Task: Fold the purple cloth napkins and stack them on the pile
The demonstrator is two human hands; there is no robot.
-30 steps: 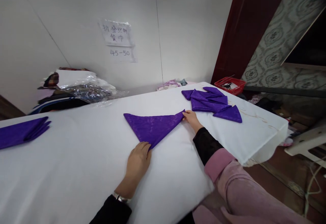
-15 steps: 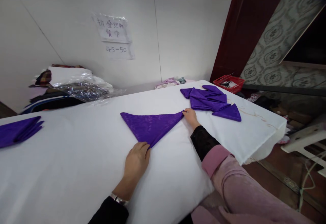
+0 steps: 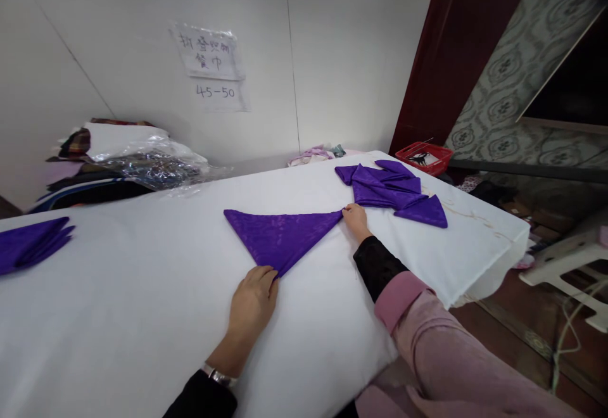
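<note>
A purple cloth napkin [image 3: 282,235], folded into a triangle, lies on the white tablecloth [image 3: 133,316] in front of me. Its long edge faces the wall and one point comes toward me. My left hand [image 3: 254,297] is closed on that near point; the fingertips are partly hidden. With thumb and fingers pinched, my right hand [image 3: 356,220] grips the right corner. The left corner lies free. Just beyond my right hand is a loose heap of folded purple napkins [image 3: 389,190].
A stack of purple cloths [image 3: 33,244] lies at the left edge. Clothes and a clear plastic bag [image 3: 152,164] are piled by the wall, under a handwritten paper sign [image 3: 211,57]. A red basket [image 3: 439,163] stands behind the table's far right; a white stool [image 3: 565,259] stands right.
Both hands keep their hold on the napkin, which lies practically unchanged. The view has shifted very slightly.
</note>
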